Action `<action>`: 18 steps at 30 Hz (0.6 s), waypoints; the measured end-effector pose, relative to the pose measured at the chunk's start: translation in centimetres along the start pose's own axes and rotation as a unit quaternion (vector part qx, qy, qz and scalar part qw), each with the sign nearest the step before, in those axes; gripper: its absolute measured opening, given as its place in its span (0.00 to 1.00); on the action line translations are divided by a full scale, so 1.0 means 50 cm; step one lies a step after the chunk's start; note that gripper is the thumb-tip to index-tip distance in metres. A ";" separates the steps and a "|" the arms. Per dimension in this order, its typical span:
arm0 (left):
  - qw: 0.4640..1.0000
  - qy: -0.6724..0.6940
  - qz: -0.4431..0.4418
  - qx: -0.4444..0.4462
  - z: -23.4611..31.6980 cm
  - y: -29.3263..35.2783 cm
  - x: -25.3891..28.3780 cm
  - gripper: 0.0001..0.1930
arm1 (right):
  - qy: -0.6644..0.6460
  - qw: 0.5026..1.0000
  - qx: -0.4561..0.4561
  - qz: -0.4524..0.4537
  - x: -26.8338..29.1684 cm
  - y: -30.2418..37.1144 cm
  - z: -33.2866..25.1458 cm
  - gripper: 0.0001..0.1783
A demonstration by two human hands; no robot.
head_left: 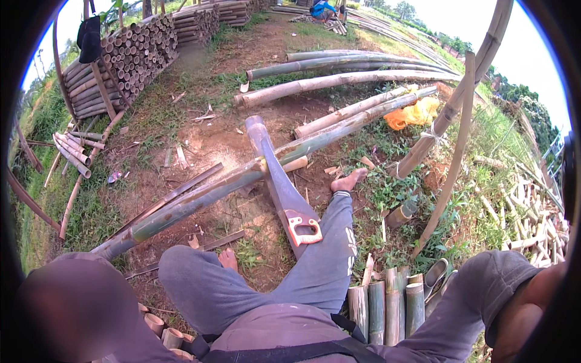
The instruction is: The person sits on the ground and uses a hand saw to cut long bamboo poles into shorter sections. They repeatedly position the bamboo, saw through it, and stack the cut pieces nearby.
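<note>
Neither of my hands shows. My left sleeve [139,336] comes in at the lower left, where a round blur covers what lies beyond it. At the lower right, my bare right forearm [521,320] runs out of the picture below a rolled grey cuff. In front of me a handsaw [287,193] with an orange and white handle [304,230] lies untouched, its blade angled across a long green bamboo pole [200,202]. A shorter bamboo length [256,128] shows beyond the blade. The saw's handle is beside my outstretched leg [330,242].
Several cut bamboo pieces [376,311] stand upright near my right leg. Slanted bamboo posts [433,136] rise at the right. Long poles [345,81] lie farther off, near orange netting [413,114]. Stacked bamboo [136,54] is at the far left. A person in blue [322,9] crouches far away.
</note>
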State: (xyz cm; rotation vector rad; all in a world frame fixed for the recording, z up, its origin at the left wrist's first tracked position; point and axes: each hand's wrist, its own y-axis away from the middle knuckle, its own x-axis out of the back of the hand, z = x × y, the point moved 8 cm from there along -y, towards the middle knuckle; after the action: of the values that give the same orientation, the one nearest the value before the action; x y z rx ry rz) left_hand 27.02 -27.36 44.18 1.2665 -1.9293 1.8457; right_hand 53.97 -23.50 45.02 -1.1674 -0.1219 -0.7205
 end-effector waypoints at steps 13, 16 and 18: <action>0.965 0.146 0.116 0.185 -0.049 0.031 0.063 0.17 | 0.041 0.997 -0.049 -0.033 0.150 -0.119 -0.094 0.28; 0.957 0.158 0.143 0.196 -0.048 0.055 0.052 0.17 | 0.019 0.998 -0.054 -0.027 0.120 -0.114 -0.104 0.28; 0.953 0.165 0.150 0.205 -0.060 0.050 0.033 0.17 | 0.006 0.998 -0.055 -0.028 0.112 -0.092 -0.083 0.28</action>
State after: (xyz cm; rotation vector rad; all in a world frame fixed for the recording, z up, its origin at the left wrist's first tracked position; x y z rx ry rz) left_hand 23.10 -25.76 44.04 0.7017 -1.6811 2.5221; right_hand 54.54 -30.55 49.48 -1.2688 -0.1056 -0.7912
